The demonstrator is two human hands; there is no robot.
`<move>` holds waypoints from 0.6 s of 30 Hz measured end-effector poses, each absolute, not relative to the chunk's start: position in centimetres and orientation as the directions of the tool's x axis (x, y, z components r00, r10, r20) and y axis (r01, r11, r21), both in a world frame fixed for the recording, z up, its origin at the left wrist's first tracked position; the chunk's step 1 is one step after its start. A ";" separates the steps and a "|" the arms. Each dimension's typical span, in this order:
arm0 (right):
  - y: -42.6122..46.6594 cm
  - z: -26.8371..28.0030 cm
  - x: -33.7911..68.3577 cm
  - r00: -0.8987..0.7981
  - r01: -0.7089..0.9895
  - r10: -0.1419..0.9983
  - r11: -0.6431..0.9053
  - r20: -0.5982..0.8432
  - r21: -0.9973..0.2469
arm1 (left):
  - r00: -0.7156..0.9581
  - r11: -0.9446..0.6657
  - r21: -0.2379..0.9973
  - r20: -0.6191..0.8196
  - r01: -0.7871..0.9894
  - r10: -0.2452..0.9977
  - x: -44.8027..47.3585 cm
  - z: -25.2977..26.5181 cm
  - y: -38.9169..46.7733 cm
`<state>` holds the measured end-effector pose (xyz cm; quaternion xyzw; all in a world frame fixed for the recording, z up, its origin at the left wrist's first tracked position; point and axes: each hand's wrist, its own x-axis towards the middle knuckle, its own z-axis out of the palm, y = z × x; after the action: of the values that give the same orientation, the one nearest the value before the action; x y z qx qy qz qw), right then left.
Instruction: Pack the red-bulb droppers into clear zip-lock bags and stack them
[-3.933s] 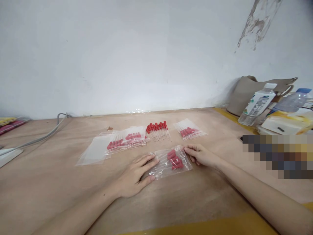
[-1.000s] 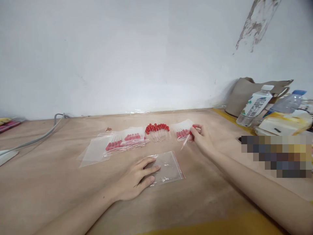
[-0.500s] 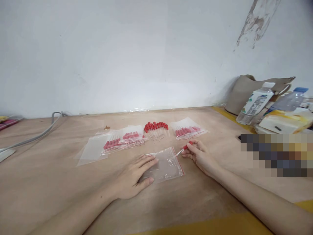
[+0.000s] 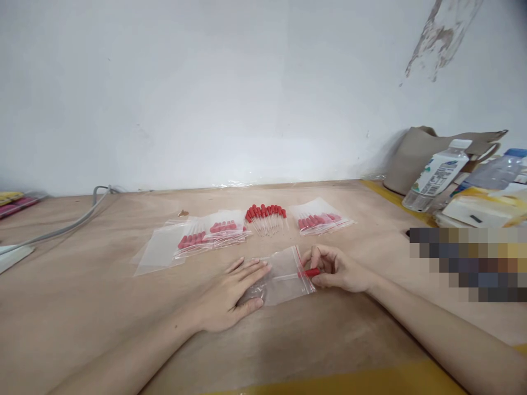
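A clear zip bag (image 4: pixel 282 291) with a red line along its mouth lies flat, mouth to the right. My left hand (image 4: pixel 230 296) rests on its left part, fingers stretched out and spread. At the mouth, my right hand (image 4: pixel 333 269) has bent fingers and thumb around the red bulb of a dropper (image 4: pixel 310 272). Its thin clear tube lies inside the bag, pointing left, while the bulb's end still sticks out. Behind the bag is a fanned pile of red-bulbed droppers (image 4: pixel 265 214). Filled bags (image 4: pixel 191 238) lie left of the pile, and another filled bag (image 4: pixel 317 219) lies to its right.
Flat clear bags (image 4: pixel 158 255) lie at the left, near a grey cable (image 4: pixel 78 222). Along the right stand a beige bag (image 4: pixel 405 159), a white-capped bottle (image 4: pixel 438 175) and a blue-capped bottle (image 4: pixel 494 170). A white wall (image 4: pixel 206 99) rises behind the table.
My right hand has moved the dropper into the bag's mouth, so its tube is now inside. My left hand stays flat on the bag. The view has shifted slightly.
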<state>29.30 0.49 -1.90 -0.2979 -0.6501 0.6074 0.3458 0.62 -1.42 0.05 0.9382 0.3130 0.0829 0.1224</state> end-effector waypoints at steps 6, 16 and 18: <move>0.7 -1.9 28.7 -0.576 0.040 0.817 -0.022 -0.041 -0.999 | 0.773 -0.768 0.320 0.144 0.555 0.618 0.5 -0.3 -1.5; 1.2 -1.6 29.6 -0.531 0.233 0.835 -0.017 -0.142 -0.972 | 0.733 -0.739 0.456 0.236 0.495 0.637 0.3 -0.7 -1.6; 1.2 -1.7 29.6 -0.528 0.266 0.837 0.002 -0.144 -0.964 | 0.728 -0.733 0.465 0.236 0.497 0.644 0.3 -0.6 -1.5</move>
<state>29.55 1.17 -1.66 -0.4166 -0.6622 0.5705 0.2501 0.34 -1.51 -0.61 0.9102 0.3133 0.1945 0.1887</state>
